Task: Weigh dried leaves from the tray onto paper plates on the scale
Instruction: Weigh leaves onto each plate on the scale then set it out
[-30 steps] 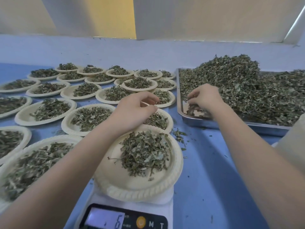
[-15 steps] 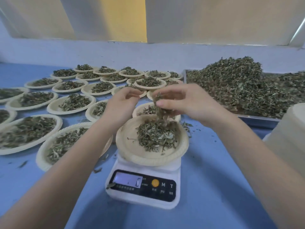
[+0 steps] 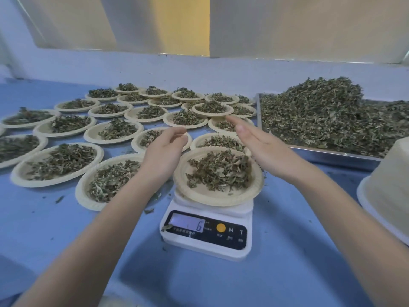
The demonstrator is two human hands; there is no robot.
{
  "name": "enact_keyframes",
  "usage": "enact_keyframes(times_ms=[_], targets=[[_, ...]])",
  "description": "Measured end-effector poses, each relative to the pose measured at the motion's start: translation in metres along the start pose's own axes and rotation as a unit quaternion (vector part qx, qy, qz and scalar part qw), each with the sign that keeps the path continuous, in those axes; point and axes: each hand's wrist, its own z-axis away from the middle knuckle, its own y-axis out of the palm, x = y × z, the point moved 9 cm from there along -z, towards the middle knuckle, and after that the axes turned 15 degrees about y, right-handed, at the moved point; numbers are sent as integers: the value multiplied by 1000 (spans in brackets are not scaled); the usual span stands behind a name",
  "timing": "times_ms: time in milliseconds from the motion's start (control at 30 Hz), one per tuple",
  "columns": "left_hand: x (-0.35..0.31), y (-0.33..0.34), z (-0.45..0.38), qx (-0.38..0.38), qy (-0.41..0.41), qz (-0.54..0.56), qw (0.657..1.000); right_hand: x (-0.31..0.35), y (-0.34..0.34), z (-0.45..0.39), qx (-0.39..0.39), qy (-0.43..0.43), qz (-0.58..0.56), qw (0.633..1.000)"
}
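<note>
Now the scale (image 3: pixel 208 231) nearest the onlooker shows a 6 under a loaded paper plate (image 3: pixel 218 177), and both hands flank it empty: the left hand (image 3: pixel 164 151) loosely curved at its left rim, the right hand (image 3: pixel 257 142) flat with fingers straight, holding nothing. Half a second earlier that right hand pinched dried leaves above the plate; those have dropped, so this portion looks ready to join the filled plates (image 3: pixel 115 129) beyond. Farther right, the tray (image 3: pixel 332 155) remains heaped.
</note>
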Motion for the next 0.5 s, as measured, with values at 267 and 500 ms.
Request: enact_keyframes(times_ms=[267,500], targets=[[8,10,9,11,-6,10,1000,-30,-3,-9,-19,70,-68,995],[13,15,11,9,-19,20,1000,-41,6,-12,20,93,-90,991]])
